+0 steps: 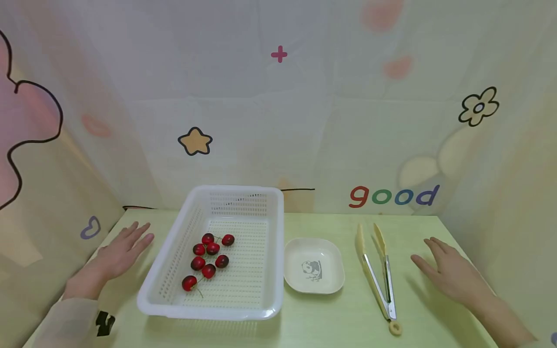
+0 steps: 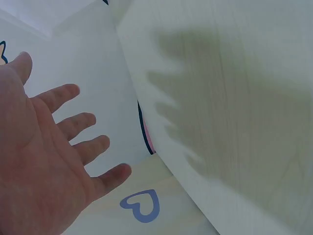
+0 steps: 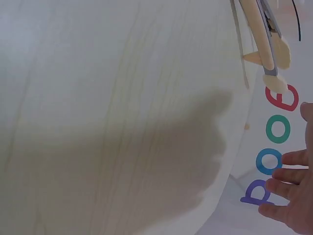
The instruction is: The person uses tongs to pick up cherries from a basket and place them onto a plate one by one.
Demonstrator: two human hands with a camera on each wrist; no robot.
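Note:
My left hand [image 1: 119, 252] hovers over the table at the left, fingers spread and holding nothing; the left wrist view shows its bare palm [image 2: 39, 161]. To its right stands a white plastic basket [image 1: 271, 251] with several dark red cherries [image 1: 209, 271], some with stems, in its left half. A small white square dish [image 1: 335, 270] with a panda print sits beside the basket. Tongs [image 1: 377, 285] with cream tips and metal arms lie spread apart, their ring toward me. My right hand [image 1: 452, 273] is just right of the tongs, empty, its fingers extended.
The pale wood-look table [image 1: 322, 324] ends at a printed cloth [image 1: 243, 121] hung behind and along both sides. A black mark [image 1: 105, 324] shows near my left sleeve [image 1: 67, 324]. Both hands cast shadows on the tabletop.

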